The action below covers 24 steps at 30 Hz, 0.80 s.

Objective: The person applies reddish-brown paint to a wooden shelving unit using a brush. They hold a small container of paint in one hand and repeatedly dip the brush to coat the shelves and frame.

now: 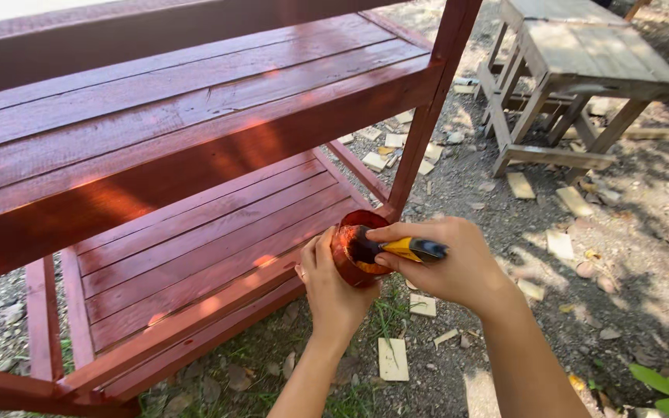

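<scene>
A small paint-smeared cup (359,249), reddish-brown inside and out, is being held just below the centre of the frame by the left hand (333,288), whose fingers are being curled closed around its lower side and tilted so that its mouth is facing right. A paintbrush (400,249) with a yellow and black handle is being gripped by the right hand (447,263), fingers pinched shut on the handle, and its bristles are being dipped into the cup. A red-stained wooden shelf unit (195,147) is filling the left and upper part of the frame. An unpainted wooden stool (574,70) is standing at the upper right, and wood offcuts (393,359) are lying on the gravel ground.
</scene>
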Each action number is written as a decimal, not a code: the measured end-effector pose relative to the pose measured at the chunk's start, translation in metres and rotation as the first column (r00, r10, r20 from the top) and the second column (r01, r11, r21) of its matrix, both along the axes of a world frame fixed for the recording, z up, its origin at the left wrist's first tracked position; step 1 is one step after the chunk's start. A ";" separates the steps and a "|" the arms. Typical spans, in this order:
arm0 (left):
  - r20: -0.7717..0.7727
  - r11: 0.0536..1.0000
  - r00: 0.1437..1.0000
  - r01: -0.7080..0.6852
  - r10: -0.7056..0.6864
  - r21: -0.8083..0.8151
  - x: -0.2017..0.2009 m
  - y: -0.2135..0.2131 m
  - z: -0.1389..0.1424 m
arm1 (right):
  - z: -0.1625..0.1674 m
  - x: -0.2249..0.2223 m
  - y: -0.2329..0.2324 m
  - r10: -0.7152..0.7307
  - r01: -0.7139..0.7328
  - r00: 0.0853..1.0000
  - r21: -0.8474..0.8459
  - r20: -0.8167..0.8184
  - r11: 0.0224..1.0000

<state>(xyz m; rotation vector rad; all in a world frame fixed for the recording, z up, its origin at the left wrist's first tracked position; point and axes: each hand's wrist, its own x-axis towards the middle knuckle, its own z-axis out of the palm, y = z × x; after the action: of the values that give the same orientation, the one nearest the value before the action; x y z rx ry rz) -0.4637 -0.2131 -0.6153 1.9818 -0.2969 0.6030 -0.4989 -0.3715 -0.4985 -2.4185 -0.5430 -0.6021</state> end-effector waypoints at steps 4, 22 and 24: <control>-0.071 0.997 0.997 -0.015 0.009 -0.082 0.028 -0.016 0.001 | 0.009 -0.005 -0.029 -0.062 0.055 0.980 0.046 0.189 0.997; -0.131 0.994 0.991 -0.049 0.036 -0.096 0.045 -0.014 -0.023 | -0.033 0.129 -0.054 0.056 0.387 0.889 -0.813 0.454 0.435; -0.135 0.994 0.990 -0.047 0.033 -0.099 0.045 -0.012 -0.024 | -0.036 0.132 -0.054 0.070 0.463 0.843 -0.786 0.533 0.409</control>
<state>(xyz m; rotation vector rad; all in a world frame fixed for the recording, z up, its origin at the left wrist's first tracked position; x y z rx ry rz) -0.4191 -0.2253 -0.6394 1.9222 -0.1420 0.4991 -0.3670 -0.4259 -0.5345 -3.4166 -0.9856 -1.3569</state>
